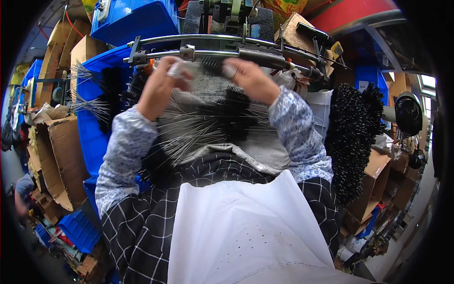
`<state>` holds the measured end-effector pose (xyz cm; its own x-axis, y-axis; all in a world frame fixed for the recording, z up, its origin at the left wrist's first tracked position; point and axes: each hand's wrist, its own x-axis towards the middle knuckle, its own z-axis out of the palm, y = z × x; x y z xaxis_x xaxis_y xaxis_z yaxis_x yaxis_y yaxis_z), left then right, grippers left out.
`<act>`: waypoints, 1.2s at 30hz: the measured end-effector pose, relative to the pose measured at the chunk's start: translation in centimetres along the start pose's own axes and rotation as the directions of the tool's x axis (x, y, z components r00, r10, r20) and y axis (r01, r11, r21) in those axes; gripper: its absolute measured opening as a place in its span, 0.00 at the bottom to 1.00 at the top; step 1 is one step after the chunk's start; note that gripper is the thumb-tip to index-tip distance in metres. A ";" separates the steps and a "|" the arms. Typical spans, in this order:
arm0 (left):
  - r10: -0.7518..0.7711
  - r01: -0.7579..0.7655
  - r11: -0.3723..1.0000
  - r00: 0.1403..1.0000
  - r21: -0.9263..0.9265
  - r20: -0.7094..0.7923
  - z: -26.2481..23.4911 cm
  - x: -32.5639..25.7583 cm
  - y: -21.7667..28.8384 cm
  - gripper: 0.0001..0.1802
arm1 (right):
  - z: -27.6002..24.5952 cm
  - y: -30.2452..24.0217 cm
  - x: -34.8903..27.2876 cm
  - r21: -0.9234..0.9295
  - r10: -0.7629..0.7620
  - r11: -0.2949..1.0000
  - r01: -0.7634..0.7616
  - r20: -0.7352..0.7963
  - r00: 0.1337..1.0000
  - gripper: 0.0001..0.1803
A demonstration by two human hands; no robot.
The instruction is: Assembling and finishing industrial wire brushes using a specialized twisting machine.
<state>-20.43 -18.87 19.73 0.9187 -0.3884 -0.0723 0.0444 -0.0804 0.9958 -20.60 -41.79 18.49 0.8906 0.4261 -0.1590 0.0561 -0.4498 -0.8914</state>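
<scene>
In front of the machine's metal rods (213, 53), my right hand (253, 80) has thumb and fingers closed at the end of a short black wire brush (208, 63). My left hand (163, 87) is raised at the brush's other side, its fingers smeared by motion; whether it touches the brush is unclear. White wrapping covers a fingertip on each hand. Below them, across the grey cloth (265, 146) on my lap, lies a pile of twisted-wire brushes (231, 111), with black bristles and long bare wire stems (182, 135).
A big heap of black brushes (354, 137) stands at the right, beside a white crate (319, 109). At the left, a blue bin (92, 137) holds more brushes, their wire stems (90, 106) sticking out. Cardboard boxes (71, 151) and a blue crate (137, 21) stand around the machine.
</scene>
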 end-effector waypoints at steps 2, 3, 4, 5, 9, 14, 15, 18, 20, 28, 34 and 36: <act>-0.052 0.095 0.969 0.981 0.228 -0.189 -5.2 -0.8 -1.5 0.09 | -3.1 1.8 1.9 -0.489 -0.002 0.835 -0.253 -0.462 0.887 0.16; -0.028 0.151 0.899 0.956 0.411 -0.291 -7.1 -0.8 -2.2 0.10 | -5.2 4.8 3.1 -0.656 -0.219 0.693 -0.300 -0.588 0.779 0.14; 0.217 0.042 0.764 0.923 0.643 -0.318 -9.2 -1.3 -4.1 0.12 | -6.8 7.1 4.1 -0.729 -0.284 0.587 -0.352 -0.593 0.753 0.12; 0.178 0.128 0.742 0.909 0.658 -0.377 -10.4 -1.9 -4.8 0.12 | -7.1 8.0 4.8 -0.739 -0.311 0.542 -0.401 -0.620 0.720 0.12; -0.072 0.258 0.691 0.954 0.676 -0.290 -12.9 -3.2 -7.5 0.10 | -7.1 8.1 6.0 -0.726 -0.218 0.513 -0.458 -0.627 0.748 0.14; -0.009 0.249 0.750 0.930 0.613 -0.367 -12.7 -3.4 -7.7 0.10 | -7.1 7.9 6.0 -0.723 -0.217 0.564 -0.399 -0.596 0.774 0.15; 0.001 0.246 0.761 0.925 0.601 -0.380 -13.3 -3.6 -7.9 0.10 | -7.1 8.0 6.2 -0.721 -0.202 0.569 -0.396 -0.589 0.782 0.15; 0.080 0.235 0.777 0.884 0.584 -0.462 -13.1 -3.8 -5.7 0.10 | -7.5 8.3 6.7 -0.724 -0.169 0.546 -0.421 -0.588 0.791 0.17; 0.248 0.087 0.815 0.841 0.573 -0.481 -13.7 -3.2 -4.6 0.09 | -8.7 8.5 6.8 -0.726 -0.122 0.531 -0.438 -0.576 0.808 0.21; 0.521 -0.228 0.811 0.700 0.538 -0.488 -13.9 -6.0 3.1 0.08 | -8.7 10.0 6.5 -0.749 -0.219 0.445 -0.490 -0.622 0.752 0.28; 0.645 -0.199 0.660 0.645 0.725 -0.410 -12.1 -3.7 3.0 0.09 | -8.5 11.0 5.0 -0.565 -0.174 0.685 -0.459 -0.740 0.650 0.21; 0.684 -0.125 0.630 0.557 0.767 -0.470 -12.9 -3.6 4.4 0.09 | -7.9 10.9 5.9 -0.566 -0.187 0.705 -0.427 -0.730 0.657 0.21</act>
<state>-18.46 -6.00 25.15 0.7271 0.1605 0.6675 -0.3883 -0.7057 0.5926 -11.15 -50.35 11.16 0.9044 -0.2087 0.3722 -0.0858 -0.9433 -0.3206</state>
